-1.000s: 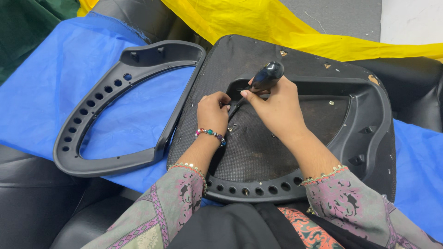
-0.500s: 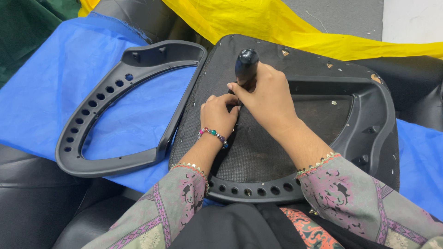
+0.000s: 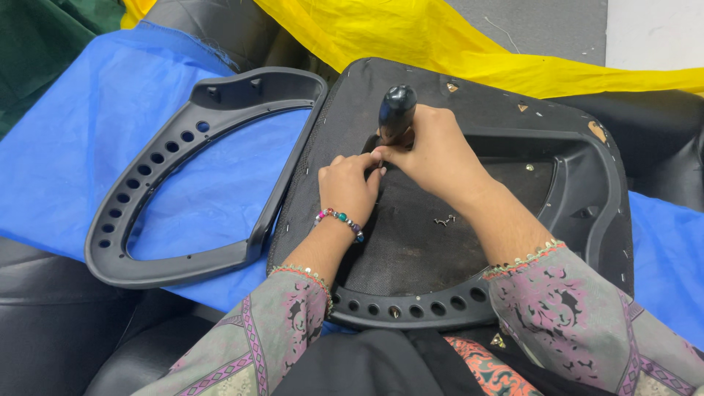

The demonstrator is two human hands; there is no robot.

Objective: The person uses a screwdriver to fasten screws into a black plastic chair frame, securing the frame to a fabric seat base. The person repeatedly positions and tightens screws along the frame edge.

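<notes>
Fingers of the right hand [image 3: 433, 158] wrap a black tool handle [image 3: 397, 111] upright on the mesh seat panel [image 3: 425, 242]; the left hand [image 3: 348, 187] pinches beside its tip, probably a staple.

A blue sheet [image 3: 88, 139] is spread over black cushions [image 3: 51, 323]. On it, a black plastic frame [image 3: 183, 176] is laid, with a fabric-covered seat panel [image 3: 469, 220] set just right of that frame. Yellow cloth [image 3: 440, 44] is draped beyond the frame.
</notes>
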